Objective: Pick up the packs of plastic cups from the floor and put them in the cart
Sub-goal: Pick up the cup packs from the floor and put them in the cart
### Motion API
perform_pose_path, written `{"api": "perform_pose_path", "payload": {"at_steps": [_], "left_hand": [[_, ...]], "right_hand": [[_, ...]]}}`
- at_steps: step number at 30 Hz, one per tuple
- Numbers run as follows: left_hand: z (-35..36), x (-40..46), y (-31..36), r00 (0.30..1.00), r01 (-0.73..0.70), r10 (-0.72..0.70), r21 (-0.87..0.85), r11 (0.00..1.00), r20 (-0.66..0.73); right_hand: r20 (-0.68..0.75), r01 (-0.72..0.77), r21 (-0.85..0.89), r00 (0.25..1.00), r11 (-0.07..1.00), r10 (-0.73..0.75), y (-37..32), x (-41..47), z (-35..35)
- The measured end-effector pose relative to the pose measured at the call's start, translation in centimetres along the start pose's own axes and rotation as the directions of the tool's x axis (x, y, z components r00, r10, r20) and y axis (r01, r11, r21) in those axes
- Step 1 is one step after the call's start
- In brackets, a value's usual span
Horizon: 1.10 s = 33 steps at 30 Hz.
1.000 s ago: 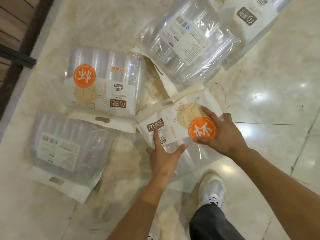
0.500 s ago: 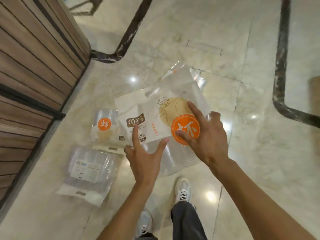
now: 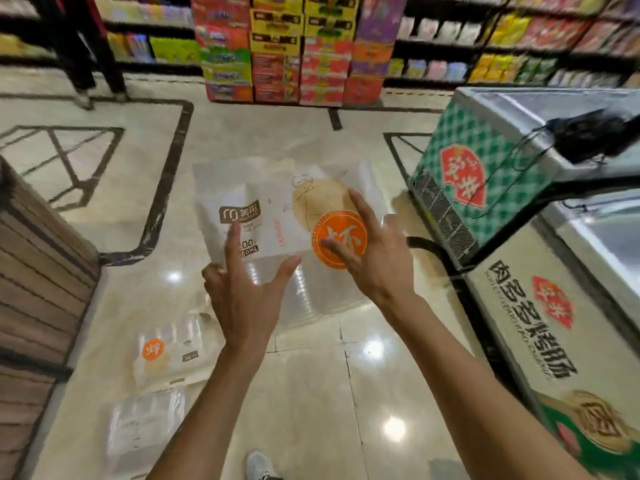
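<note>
The person stands in a shop aisle, both arms extended forward. A pack of plastic cups (image 3: 277, 216) is held up in the air between the hands, well above the marble floor (image 3: 311, 393), its printed face toward the wearer with an orange round label (image 3: 341, 240) at lower right. The left hand (image 3: 242, 299) grips the pack's lower left part: forefinger straight up across the front, thumb spread to the right, remaining fingers curled behind the edge. The right hand (image 3: 377, 261) holds the right side, fingers splayed over the orange label, thumb on the pack's edge.

Two further packs remain on the floor at lower left: one with an orange label (image 3: 166, 355), and a clear one (image 3: 145, 424) just beside it, nearer the wearer. Both are blurred.

A chest freezer (image 3: 485, 188) with green chequered panel stands to the right. A stack of coloured cartons (image 3: 287, 50) rises ahead, shelving behind. A slatted wooden counter (image 3: 38, 271) sits at left. One white shoe (image 3: 259, 465) shows at the bottom edge.
</note>
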<state>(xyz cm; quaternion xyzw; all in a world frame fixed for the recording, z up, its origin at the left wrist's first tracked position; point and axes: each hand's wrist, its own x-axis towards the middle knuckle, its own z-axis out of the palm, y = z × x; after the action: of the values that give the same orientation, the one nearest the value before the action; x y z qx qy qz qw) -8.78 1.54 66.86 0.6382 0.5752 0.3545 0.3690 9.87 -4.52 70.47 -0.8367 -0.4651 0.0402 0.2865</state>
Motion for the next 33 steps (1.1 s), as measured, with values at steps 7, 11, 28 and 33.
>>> {"api": "perform_pose_path", "payload": {"at_steps": [7,11,28,33], "left_hand": [[3.4,-14.1,9.7,0.959,-0.243,0.238,0.012,0.97,0.151],[7.4,-22.8,14.0,0.882,-0.386,0.372,-0.009,0.922,0.29],[30.1,-48.8,23.6,0.454,-0.184,0.32,-0.263,0.947,0.832],[37.3,-54.3,26.3,0.21,-0.122,0.322,-0.302,0.945,0.923]], "right_hand": [[-0.22,-0.129,0.017,0.967,0.992,0.129,8.3,-12.7,-15.6],[-0.337,-0.283,-0.016,0.904,0.959,0.262,14.7,-20.8,-22.8],[-0.509,-0.774,0.268,0.392,0.574,0.767,37.3,-47.1,-39.5],[-0.494,-0.794,0.424,0.199,0.434,0.847,43.4,-52.1,-42.1]]}}
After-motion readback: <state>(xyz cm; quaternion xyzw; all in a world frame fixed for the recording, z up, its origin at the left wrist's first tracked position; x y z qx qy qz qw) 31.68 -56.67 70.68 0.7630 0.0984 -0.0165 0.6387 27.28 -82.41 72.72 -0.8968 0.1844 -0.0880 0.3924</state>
